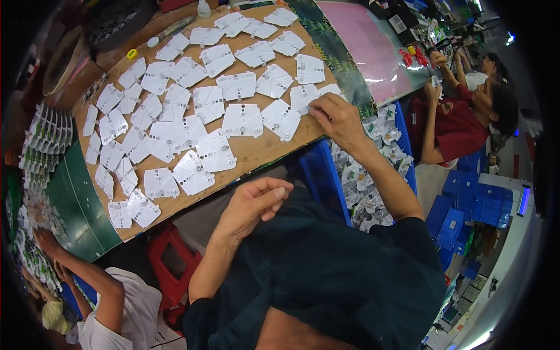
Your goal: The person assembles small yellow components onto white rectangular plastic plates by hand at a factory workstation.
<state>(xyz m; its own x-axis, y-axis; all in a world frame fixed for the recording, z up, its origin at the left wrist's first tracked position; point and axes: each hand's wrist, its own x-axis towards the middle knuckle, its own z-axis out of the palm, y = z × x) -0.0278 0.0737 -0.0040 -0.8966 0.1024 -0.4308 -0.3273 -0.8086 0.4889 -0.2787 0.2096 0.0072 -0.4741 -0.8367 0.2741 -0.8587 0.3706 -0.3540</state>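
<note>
Many thin white plastic plates with small clear pegs and dark holes lie spread over a brown board. My right hand is at the board's right edge, fingertips pinched beside a white plate. Anything tiny between those fingertips is hidden. My left hand hovers in front of the board, above my lap, thumb and fingers drawn together; I cannot make out whether they hold something small. The nearest plates to it are one white plate and another plate at the board's front edge.
A blue bin full of white and grey pieces stands at my right. Stacked white-green parts and a co-worker's arm are on the left. A red stool is nearby. Another person in red works at a pink-topped table.
</note>
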